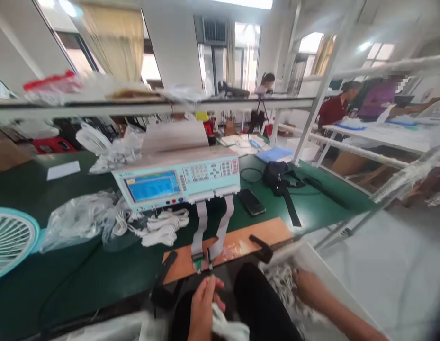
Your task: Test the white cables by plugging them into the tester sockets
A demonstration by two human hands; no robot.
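Note:
My left hand (pixel 205 298) is in front of the table's edge, above my lap, its fingers curled together around a bundle of white cable (pixel 229 327). Just beyond its fingertips, two connectors (pixel 204 261) end the grey ribbon cables (pixel 222 229) that hang from a cable tester (pixel 182 180) with a lit blue screen. My right hand (pixel 308 286) reaches into a white bin (pixel 342 293) at my right side, against a heap of white cables (pixel 282 284). Blur and the cables hide its fingertips.
Several coiled white cables (pixel 165 227) and plastic bags (pixel 81 218) lie left of the tester. A phone (pixel 251 202), a black bag (pixel 278 177) and a blue fan (pixel 13 241) are on the green table. Black clamps (pixel 261 248) hold an orange board (pixel 273 232). People work in the background.

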